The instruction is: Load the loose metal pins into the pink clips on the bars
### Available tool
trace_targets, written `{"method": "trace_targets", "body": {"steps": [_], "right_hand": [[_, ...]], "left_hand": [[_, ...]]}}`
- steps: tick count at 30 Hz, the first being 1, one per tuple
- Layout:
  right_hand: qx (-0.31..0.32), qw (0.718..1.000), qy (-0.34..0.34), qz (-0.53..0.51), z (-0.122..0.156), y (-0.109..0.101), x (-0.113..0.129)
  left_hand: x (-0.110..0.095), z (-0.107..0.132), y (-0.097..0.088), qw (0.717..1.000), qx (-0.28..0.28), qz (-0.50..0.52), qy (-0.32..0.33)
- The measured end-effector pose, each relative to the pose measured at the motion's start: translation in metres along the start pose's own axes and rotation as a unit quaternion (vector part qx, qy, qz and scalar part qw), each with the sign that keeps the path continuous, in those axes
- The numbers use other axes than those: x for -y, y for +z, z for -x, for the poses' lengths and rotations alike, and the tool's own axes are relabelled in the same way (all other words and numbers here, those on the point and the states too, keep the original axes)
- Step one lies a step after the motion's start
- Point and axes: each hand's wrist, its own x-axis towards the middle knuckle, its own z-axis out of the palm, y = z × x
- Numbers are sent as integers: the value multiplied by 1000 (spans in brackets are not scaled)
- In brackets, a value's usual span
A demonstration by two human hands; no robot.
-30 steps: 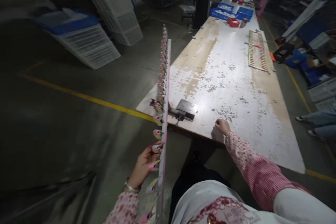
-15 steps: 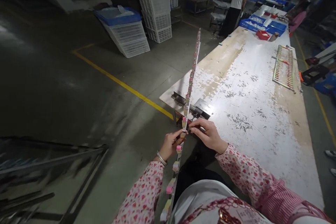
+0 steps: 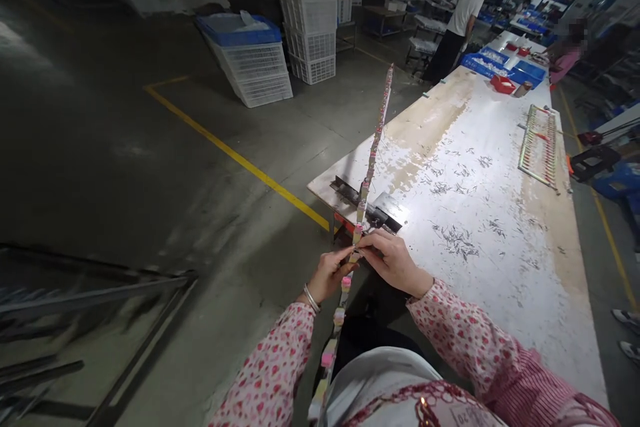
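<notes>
A long narrow strip [image 3: 373, 160] set with several small pink and yellowish pieces runs from my lap up past the table corner. My left hand [image 3: 330, 272] pinches one of the pieces on the strip from the left, thumb and fingers closed. From the right, my right hand [image 3: 393, 260] presses its closed thumb and forefinger against the same spot. Whatever small item sits between the right fingertips is too hidden to name. A pink piece [image 3: 346, 283] shows on the strip just below my hands.
A dark metal fixture [image 3: 367, 205] lies at the near corner of the worn white table [image 3: 500, 307]. Small metal pins [image 3: 457, 240] are scattered on it. A frame of coloured pieces [image 3: 540, 147] lies farther right. Crates [image 3: 250, 70] stand on the floor; a person [image 3: 463, 17] stands beyond.
My right hand has moved slightly left, its fingertips now meeting the strip and the left fingers. The camera view has shifted and tilted a little.
</notes>
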Motion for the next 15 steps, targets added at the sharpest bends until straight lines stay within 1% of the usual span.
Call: {"method": "trace_targets", "body": {"steps": [3,6,8,9,10,11,12,13,14,15], "right_hand": [[0,1000,9,-10,-1,0,4],[6,1000,12,-23,1,-2,10],[2,999,32,-34,8,-2,2],[-10,997,61,-39,15,-3,-8],[-29,993,106,-43,24,-4,-24],[-57,983,171,-42,36,-7,-45],[-87,965,246,-41,51,-12,-69],[-121,933,338,-27,68,-19,-95],[-151,889,433,-2,86,-28,-122],[-182,858,479,25,106,-39,-147]], "left_hand": [[-2,-1,-2,1000,7,14,-20],[-5,2,-3,996,20,71,-59],[-7,8,-3,988,13,123,-92],[-8,12,-3,983,4,142,-113],[-8,16,-4,977,-16,163,-135],[-8,22,-4,970,-39,175,-167],[-8,28,-5,961,-61,177,-201],[-7,34,-6,954,-65,177,-233],[-7,41,-7,948,-63,171,-260],[-6,48,-8,944,-54,165,-280]]}}
